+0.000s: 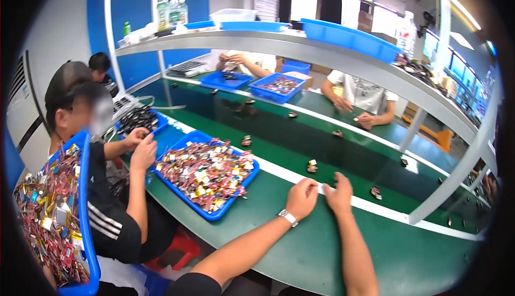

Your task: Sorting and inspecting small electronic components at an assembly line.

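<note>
My left hand [302, 198], with a silver watch [288, 217] on its wrist, is over the white strip [279, 175] along the belt's near edge. Its fingers are curled together, and whatever they may hold is hidden. Just right of it, my right hand [339, 195] has its thumb and fingers apart, with nothing visible in it. Beyond my hands, a small red-and-silver electronic part [311, 165] lies on the green belt [268, 151], and a similar part [376, 192] lies to the right.
Left of my hands, a blue tray [217, 214] is heaped with small red, yellow and white parts. A larger full blue bin [88, 231] stands at far left, near a seated co-worker [115, 205]. A grey overhead shelf [257, 39] and its post [456, 156] cross the far side, where other people sit.
</note>
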Action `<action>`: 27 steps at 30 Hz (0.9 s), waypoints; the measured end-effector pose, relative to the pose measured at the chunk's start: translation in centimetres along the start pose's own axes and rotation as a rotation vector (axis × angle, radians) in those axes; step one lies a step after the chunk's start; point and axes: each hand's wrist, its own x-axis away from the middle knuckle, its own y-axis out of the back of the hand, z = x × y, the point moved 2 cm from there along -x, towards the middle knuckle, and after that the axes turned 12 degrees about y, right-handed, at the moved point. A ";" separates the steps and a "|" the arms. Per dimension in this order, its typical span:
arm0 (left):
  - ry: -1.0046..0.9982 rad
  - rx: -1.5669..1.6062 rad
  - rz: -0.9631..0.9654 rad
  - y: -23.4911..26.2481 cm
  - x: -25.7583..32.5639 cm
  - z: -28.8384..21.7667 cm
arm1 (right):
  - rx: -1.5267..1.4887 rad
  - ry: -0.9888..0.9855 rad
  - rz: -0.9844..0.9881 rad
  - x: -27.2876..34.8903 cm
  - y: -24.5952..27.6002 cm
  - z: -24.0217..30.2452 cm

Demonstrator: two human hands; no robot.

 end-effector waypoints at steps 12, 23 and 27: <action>0.122 0.032 0.025 -0.2 0.0 0.0 | 0.169 -0.212 -0.077 -3.7 -4.7 2.8; 0.154 0.099 0.068 1.0 -0.1 1.0 | -0.201 -0.163 -0.101 6.0 6.9 4.1; 0.191 0.048 0.250 0.3 0.5 0.1 | -0.195 -0.127 -0.099 7.9 10.3 3.5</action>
